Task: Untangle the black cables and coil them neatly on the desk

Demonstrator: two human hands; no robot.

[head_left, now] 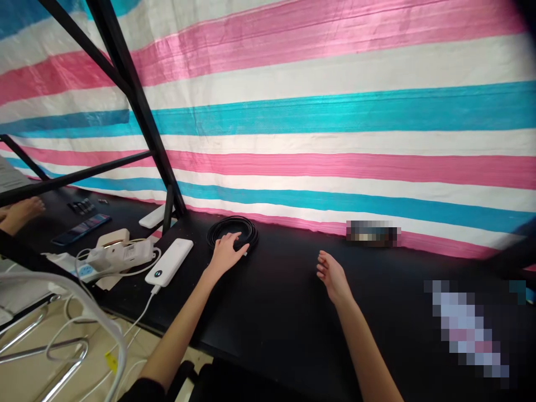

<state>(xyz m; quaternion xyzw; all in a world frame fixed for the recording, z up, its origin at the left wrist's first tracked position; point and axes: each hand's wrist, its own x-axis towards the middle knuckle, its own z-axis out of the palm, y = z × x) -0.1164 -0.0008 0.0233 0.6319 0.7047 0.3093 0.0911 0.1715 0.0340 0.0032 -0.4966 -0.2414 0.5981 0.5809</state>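
On the smooth black surface (276, 312), near glossy striped sheeting (335, 117), lay a round coil of black cable (252, 229); the left hand (226, 251) was spread over it, unclenched, while the right hand (333, 276), loosely curled, was free.

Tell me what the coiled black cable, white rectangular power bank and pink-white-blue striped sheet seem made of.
Coiled black cable: probably rubber or plastic sheathing, satin; smoothly curved loops.
White rectangular power bank: likely hard plastic, smooth; rounded corners.
Striped sheet: apparently plastic, semi-glossy; bright highlights, creases.
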